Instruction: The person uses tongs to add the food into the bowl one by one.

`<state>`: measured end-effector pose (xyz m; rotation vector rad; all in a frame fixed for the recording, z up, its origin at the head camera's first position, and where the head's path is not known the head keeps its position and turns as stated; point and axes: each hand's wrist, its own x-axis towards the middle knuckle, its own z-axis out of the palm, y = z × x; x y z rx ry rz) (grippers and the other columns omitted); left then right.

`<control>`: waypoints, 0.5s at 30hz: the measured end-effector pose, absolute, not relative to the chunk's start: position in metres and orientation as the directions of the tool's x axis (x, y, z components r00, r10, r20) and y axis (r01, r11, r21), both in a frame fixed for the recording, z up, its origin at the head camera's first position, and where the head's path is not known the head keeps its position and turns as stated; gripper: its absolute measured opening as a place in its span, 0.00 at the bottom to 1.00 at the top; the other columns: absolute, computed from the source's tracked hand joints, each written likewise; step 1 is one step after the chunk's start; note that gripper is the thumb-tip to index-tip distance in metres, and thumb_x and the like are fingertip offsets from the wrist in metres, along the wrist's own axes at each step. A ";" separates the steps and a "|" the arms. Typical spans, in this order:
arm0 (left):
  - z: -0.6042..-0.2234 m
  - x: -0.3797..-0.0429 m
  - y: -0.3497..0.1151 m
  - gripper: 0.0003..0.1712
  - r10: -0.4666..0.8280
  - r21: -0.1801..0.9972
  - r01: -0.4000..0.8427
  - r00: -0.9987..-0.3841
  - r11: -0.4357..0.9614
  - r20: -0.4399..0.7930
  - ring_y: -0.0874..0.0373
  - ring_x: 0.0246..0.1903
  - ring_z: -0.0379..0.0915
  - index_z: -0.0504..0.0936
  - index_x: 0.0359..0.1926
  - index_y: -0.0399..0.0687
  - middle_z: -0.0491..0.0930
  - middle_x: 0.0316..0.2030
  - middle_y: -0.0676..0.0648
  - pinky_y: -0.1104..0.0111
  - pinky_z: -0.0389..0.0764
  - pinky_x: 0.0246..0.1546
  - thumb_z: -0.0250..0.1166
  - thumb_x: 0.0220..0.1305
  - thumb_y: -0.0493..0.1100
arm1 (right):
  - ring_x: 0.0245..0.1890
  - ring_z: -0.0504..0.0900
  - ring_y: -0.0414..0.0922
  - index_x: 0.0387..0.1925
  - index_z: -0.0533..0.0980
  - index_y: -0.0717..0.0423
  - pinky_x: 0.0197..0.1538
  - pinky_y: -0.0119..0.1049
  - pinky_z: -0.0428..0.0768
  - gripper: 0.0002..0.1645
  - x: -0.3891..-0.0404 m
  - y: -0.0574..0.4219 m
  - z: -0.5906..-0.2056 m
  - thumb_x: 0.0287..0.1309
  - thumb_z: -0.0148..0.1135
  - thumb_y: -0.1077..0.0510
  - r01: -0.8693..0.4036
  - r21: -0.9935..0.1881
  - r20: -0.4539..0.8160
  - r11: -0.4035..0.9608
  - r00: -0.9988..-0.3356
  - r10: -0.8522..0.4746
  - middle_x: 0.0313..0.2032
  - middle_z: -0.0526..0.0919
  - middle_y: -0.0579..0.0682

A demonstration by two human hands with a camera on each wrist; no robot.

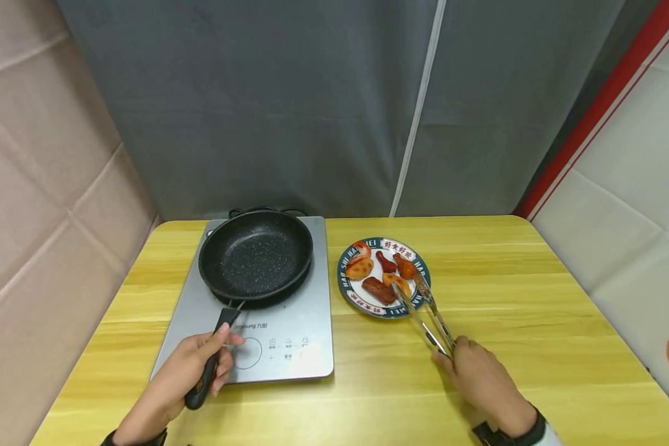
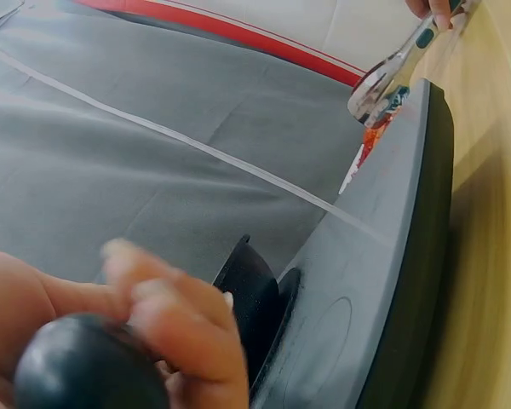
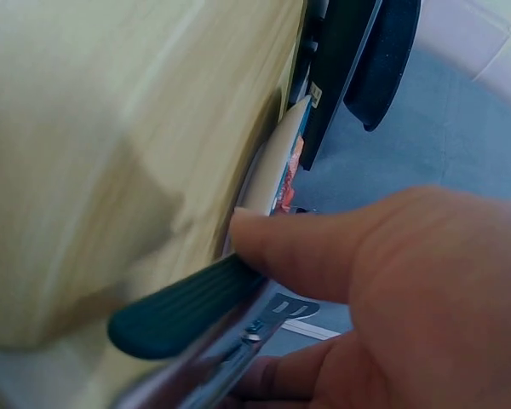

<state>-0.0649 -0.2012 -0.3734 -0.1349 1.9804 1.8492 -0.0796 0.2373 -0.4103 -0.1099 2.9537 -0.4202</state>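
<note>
My left hand grips the black handle of a dark speckled frying pan, which sits on a silver induction cooker. In the left wrist view the handle's rounded end shows close up, with fingers around it. My right hand holds metal tongs with dark green grips. The tips of the tongs reach over the right side of a patterned plate, on either side of a yellow-orange food piece. A small drumstick lies just behind them.
Also on the plate are a brown ribbed meat piece, a red drumstick, a shrimp and a golden oval piece. Black cable lies behind the pan. A grey curtain closes off the back of the wooden table.
</note>
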 end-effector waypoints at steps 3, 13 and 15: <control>-0.372 -0.065 -0.202 0.32 0.232 0.923 -0.371 -0.894 0.099 -0.384 0.62 0.12 0.61 0.67 0.44 0.29 0.65 0.16 0.54 0.74 0.66 0.13 0.43 0.70 0.59 | 0.15 0.68 0.44 0.30 0.67 0.65 0.14 0.36 0.66 0.25 -0.079 0.237 -0.412 0.61 0.55 0.45 -0.039 -0.295 -0.148 0.955 -0.985 -0.086 0.18 0.68 0.51; -0.371 -0.067 -0.202 0.26 0.287 0.905 -0.422 -0.861 0.060 -0.420 0.62 0.12 0.57 0.61 0.30 0.44 0.60 0.17 0.54 0.73 0.65 0.12 0.41 0.69 0.62 | 0.14 0.67 0.42 0.41 0.68 0.70 0.14 0.34 0.65 0.22 -0.081 0.240 -0.410 0.62 0.55 0.51 -0.068 -0.351 0.044 0.934 -0.997 -0.056 0.18 0.70 0.50; -0.371 -0.067 -0.202 0.26 0.285 0.907 -0.417 -0.863 0.063 -0.417 0.62 0.11 0.57 0.60 0.29 0.44 0.59 0.17 0.54 0.72 0.65 0.11 0.41 0.70 0.62 | 0.14 0.66 0.41 0.42 0.69 0.72 0.14 0.33 0.65 0.23 -0.083 0.241 -0.408 0.62 0.55 0.52 -0.106 -0.345 0.112 0.932 -0.991 -0.071 0.18 0.71 0.50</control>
